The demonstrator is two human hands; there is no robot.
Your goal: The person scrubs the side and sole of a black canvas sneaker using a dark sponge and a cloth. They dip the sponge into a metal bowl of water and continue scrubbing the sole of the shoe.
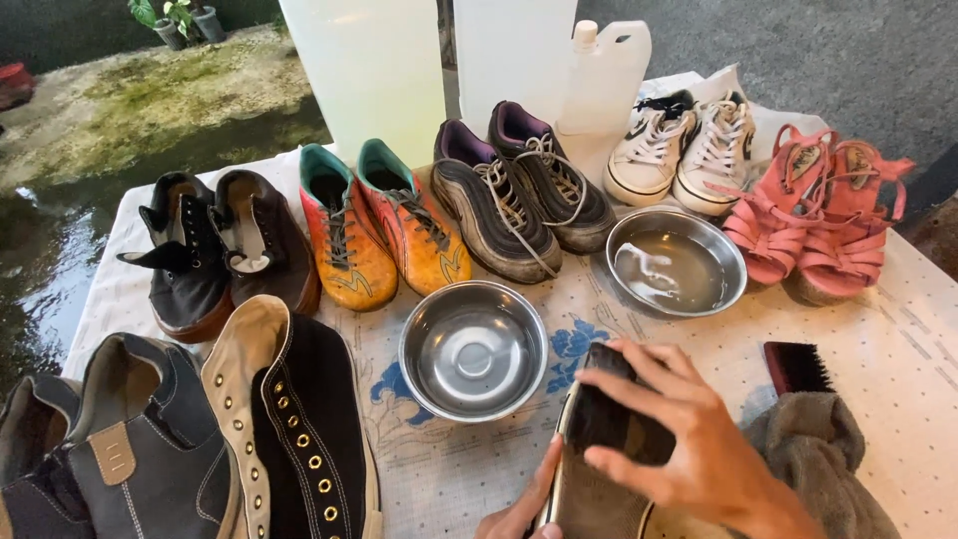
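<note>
A black shoe [599, 469] with a pale sole rim lies sole-side toward me at the table's near edge. My right hand [689, 439] lies over its upper, with the fingers curled around the dark toe end. My left hand [519, 514] shows only a thumb and fingertips at the bottom edge and grips the shoe's left side. An empty steel bowl [472, 349] stands just left of the shoe's tip. A brush [798, 367] with dark bristles and a grey cloth [818, 449] lie to the right of my right hand.
A second steel bowl [677, 262] holds water. Pairs line the back: black shoes [215, 250], orange boots [384, 225], dark trainers [519, 190], white sneakers [684, 150], pink sandals [813, 215]. A laceless black high-top [294, 419] and grey shoes [110, 449] lie at left. A white jug [604, 75] stands behind.
</note>
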